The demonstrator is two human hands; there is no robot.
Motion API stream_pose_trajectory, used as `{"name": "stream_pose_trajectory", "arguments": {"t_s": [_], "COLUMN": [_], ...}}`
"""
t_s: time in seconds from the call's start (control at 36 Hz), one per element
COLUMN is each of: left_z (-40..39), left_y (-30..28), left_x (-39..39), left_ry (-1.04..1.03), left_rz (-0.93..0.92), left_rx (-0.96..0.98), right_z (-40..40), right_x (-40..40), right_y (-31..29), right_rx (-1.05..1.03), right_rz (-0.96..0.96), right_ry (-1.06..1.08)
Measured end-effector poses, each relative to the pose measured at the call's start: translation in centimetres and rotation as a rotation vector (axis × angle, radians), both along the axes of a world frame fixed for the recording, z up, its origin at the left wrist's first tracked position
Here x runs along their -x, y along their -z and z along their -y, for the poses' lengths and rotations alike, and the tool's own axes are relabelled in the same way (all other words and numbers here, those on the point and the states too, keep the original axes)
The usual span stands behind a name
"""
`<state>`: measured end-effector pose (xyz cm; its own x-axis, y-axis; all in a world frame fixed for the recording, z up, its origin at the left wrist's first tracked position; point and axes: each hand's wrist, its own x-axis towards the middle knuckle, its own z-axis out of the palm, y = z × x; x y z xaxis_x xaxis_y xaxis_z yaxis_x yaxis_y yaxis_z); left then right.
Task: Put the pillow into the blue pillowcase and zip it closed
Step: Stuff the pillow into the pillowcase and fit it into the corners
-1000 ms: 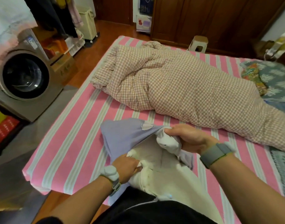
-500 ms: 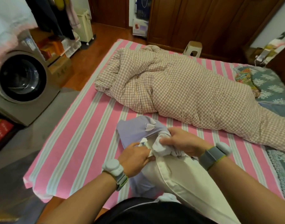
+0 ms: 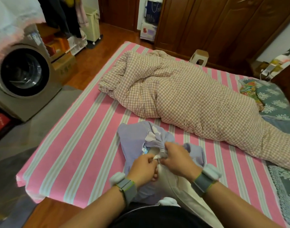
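The pillowcase [image 3: 134,140], pale blue-lilac with small white shapes on it, lies bunched on the near part of the bed [image 3: 72,145], which is covered in a pink-striped sheet. The white pillow [image 3: 178,186] runs from the person's lap at the near edge up into the bunched opening of the case, its far end partly hidden by cloth and fingers.

The left hand [image 3: 143,167] has its fingers curled, pinching the cloth edge at the opening, just left of the pillow. The right hand [image 3: 177,159] is touching it on the right, fingers curled round gathered pillowcase cloth and the pillow's end. Each wrist wears a grey band.

Far across the bed lies a checked quilt [image 3: 182,99]. At the right edge is a teal patterned cloth [image 3: 275,102]. On the floor at left stands a washer [image 3: 22,79]. A small stool [image 3: 199,57] stands beyond the bed, before a wooden wardrobe [image 3: 215,25].
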<state>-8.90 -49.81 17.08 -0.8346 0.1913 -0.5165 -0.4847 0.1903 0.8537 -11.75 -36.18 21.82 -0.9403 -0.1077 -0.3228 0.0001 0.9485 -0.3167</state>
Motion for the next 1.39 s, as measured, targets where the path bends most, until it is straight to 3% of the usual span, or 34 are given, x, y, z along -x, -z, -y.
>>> {"name": "stream_pose_trajectory", "arguments": {"t_s": [0.11, 0.22, 0.42, 0.56, 0.67, 0.72, 0.83, 0.92, 1.0, 1.11, 1.22, 1.28, 1.39], "left_z": [-0.7, -1.6, -4.9, -5.3, -5.8, -5.7, -5.6, -5.1, -5.0, -4.8, -3.8, -3.5, -3.3], "left_y": [-2.0, -2.0, -1.0, -0.5, 0.2, 0.3, -0.1, 0.1, 0.3, 0.1, 0.2, 0.4, 0.9], "left_x": [0.9, 1.4, 3.3, 3.1, 2.1, 1.8, 1.0, 0.1, -0.2, 0.0, -0.1, 0.0, 0.0], "left_ry": [-0.206, -0.219, -0.503, -0.634, -0.618, -0.585, -0.499, -0.447, -0.409, -0.393, -0.384, -0.393, -0.424], "left_rz": [0.374, 0.48, 0.523, 0.485, 0.496, 0.492, 0.451, 0.422, 0.412, 0.406, 0.397, 0.404, 0.448], "left_rx": [-0.386, -0.458, -0.488, -0.544, -0.674, -0.718, -0.787, -0.827, -0.852, -0.935, -0.98, -1.006, -1.005], "right_z": [0.4, 0.4, 0.9, -0.4, -4.1, -6.0, -7.8, -8.5, -8.4, -7.9, -9.7, -11.2, -11.9], "right_x": [-1.5, -3.0, -2.9, -3.2, -0.8, 1.1, 2.5, 3.7, 4.4, 4.0, 3.0, 2.3, 1.0], "right_y": [1.4, 1.8, 2.9, 0.2, 0.8, 1.4, 0.5, -0.5, -0.3, 0.4, 3.2, 3.5, 3.6], "right_rx": [-0.086, -0.098, -0.177, 0.006, 0.357, 0.439, 0.416, 0.172, 0.189, 0.304, 0.72, 0.805, 0.236], "right_rz": [-0.196, -0.25, -0.132, -0.242, -0.194, -0.078, 0.348, 0.484, 0.64, 0.703, 0.783, 0.791, 0.441], "right_ry": [-0.062, -0.124, -0.104, -0.065, 0.401, 0.483, 0.283, 0.07, 0.007, -0.076, 0.129, 0.138, -0.288]}}
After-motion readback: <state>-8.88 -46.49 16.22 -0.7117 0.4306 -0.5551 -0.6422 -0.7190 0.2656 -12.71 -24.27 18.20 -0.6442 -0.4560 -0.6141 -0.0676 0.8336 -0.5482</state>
